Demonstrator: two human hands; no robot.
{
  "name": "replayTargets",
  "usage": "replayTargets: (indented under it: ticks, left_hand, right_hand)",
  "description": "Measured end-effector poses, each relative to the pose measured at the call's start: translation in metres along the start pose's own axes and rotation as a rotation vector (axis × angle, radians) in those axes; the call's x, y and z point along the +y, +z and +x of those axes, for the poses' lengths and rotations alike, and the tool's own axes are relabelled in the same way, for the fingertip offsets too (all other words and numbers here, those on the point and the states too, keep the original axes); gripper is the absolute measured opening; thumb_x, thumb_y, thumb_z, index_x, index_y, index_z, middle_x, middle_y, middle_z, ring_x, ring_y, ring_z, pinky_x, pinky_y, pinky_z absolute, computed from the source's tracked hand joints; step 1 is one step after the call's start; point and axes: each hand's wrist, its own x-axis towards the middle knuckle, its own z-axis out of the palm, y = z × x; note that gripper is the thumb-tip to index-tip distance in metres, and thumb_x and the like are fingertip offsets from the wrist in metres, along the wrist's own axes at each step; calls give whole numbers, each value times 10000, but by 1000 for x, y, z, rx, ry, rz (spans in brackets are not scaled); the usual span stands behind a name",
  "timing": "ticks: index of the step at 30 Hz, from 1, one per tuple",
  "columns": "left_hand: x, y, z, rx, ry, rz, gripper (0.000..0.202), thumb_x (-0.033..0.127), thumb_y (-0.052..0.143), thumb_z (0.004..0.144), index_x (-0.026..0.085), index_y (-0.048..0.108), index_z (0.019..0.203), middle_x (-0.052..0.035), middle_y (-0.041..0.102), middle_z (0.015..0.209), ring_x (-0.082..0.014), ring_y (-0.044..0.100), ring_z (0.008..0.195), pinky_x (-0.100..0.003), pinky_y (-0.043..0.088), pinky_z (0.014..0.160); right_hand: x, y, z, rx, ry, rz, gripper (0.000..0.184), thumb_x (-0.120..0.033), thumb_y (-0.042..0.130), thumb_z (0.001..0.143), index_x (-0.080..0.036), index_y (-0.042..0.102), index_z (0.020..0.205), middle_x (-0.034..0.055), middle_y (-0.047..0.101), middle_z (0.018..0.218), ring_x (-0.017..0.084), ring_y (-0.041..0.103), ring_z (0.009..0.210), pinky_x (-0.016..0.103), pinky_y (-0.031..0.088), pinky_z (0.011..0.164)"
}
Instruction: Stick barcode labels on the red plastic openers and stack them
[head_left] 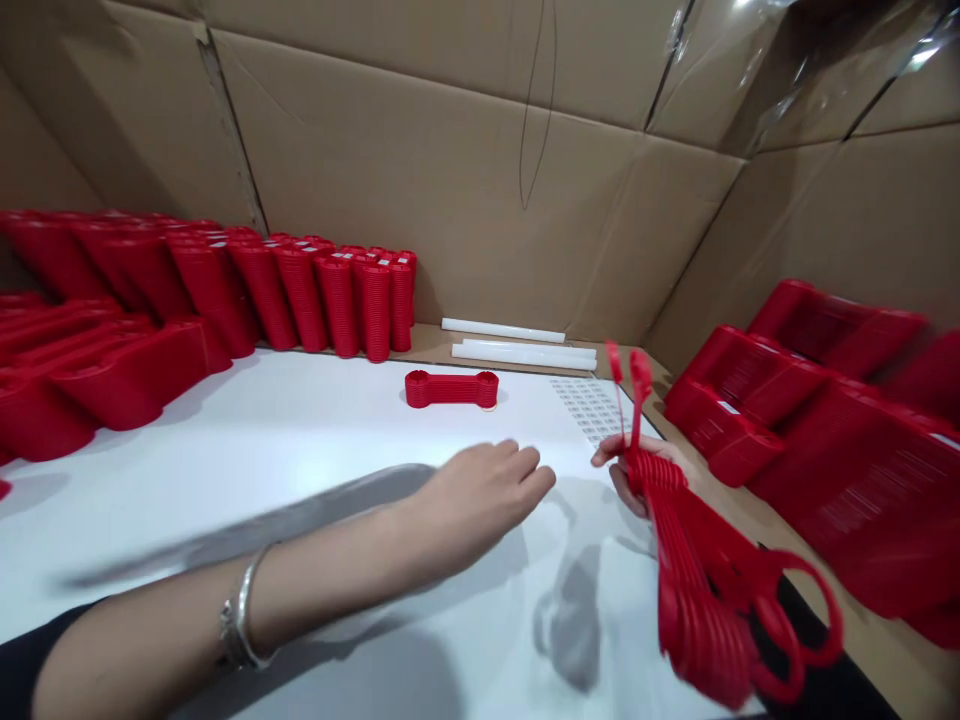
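Note:
My right hand (637, 475) grips a fanned bunch of thin red plastic links (697, 580) at the right. They are narrow bars with rounded ends, and a few open rings hang out near the lower end. Two ends stick up above the fingers. My left hand (487, 495) hovers over the middle of the white table with its fingers curled; nothing shows in them, and the palm is hidden. Behind it a short, neat stack of red links (451, 389) lies flat on the table (337, 420), apart from both hands. A pale round edge shows under its right end.
Tall stacks of red links (300, 295) line the back left; more piles (825, 450) stand at the right. White tubes (525, 354) lie along the back edge. A printed label sheet (589, 405) is near my right hand. Cardboard walls (450, 160) enclose the table.

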Motion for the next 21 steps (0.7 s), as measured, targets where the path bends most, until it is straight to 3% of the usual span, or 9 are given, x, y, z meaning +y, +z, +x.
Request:
replayTargets:
  ticks: [3, 6, 9, 11, 14, 18, 21]
  left_hand:
    - [15, 12, 0, -161, -2, -20, 159, 42, 498, 756, 145, 525, 875, -74, 581, 846, -208, 529, 717, -305, 431, 577]
    - [18, 18, -2, -229, -85, -141, 150, 64, 514, 769, 153, 521, 889, -78, 596, 891, -213, 553, 751, -292, 439, 580]
    - [9, 29, -3, -211, -157, -357, 136, 119, 598, 761, 156, 530, 873, -67, 614, 887, -204, 572, 780, -281, 448, 629]
    - [-1, 38, -2, -173, -116, -506, 149, 101, 620, 732, 156, 537, 843, -45, 616, 846, -173, 566, 743, -255, 436, 626]
    - [-13, 46, -2, -132, -63, -685, 95, 70, 549, 737, 163, 529, 742, -2, 588, 728, -125, 534, 640, -226, 405, 584]
    - [-18, 40, -4, -133, -160, -878, 60, 127, 539, 729, 171, 499, 742, 27, 546, 674, -107, 496, 589, -214, 382, 532]
    - [-20, 38, -5, -198, -208, -1023, 109, 159, 567, 702, 170, 477, 763, 37, 523, 636, -102, 474, 562, -204, 362, 481]
  right_hand:
    - [-5, -1, -2, -201, 85, -150, 246, -353, 605, 779, -131, 683, 852, -20, 503, 462, 94, 422, 391, 237, 319, 403]
    - [-5, 1, -1, -269, 76, -238, 255, -327, 626, 777, -123, 695, 913, 5, 588, 569, 88, 460, 439, 232, 354, 435]
    - [0, 4, 3, -307, 26, -311, 254, -319, 640, 766, -145, 708, 938, 49, 674, 778, 104, 531, 554, 238, 421, 517]
    - [5, 5, 5, -361, 20, -361, 256, -322, 652, 752, -163, 715, 943, 62, 690, 858, 144, 585, 670, 265, 466, 609]
    - [11, 7, 8, -406, 36, -421, 238, -310, 644, 755, -173, 718, 935, 60, 695, 865, 183, 609, 758, 293, 484, 689]
    - [17, 10, 9, -416, 58, -480, 190, -271, 609, 772, -161, 716, 884, 40, 680, 800, 172, 595, 716, 280, 472, 669]
    - [21, 13, 9, -451, 76, -446, 232, -255, 591, 774, -181, 711, 957, 38, 687, 865, 202, 605, 807, 301, 478, 720]
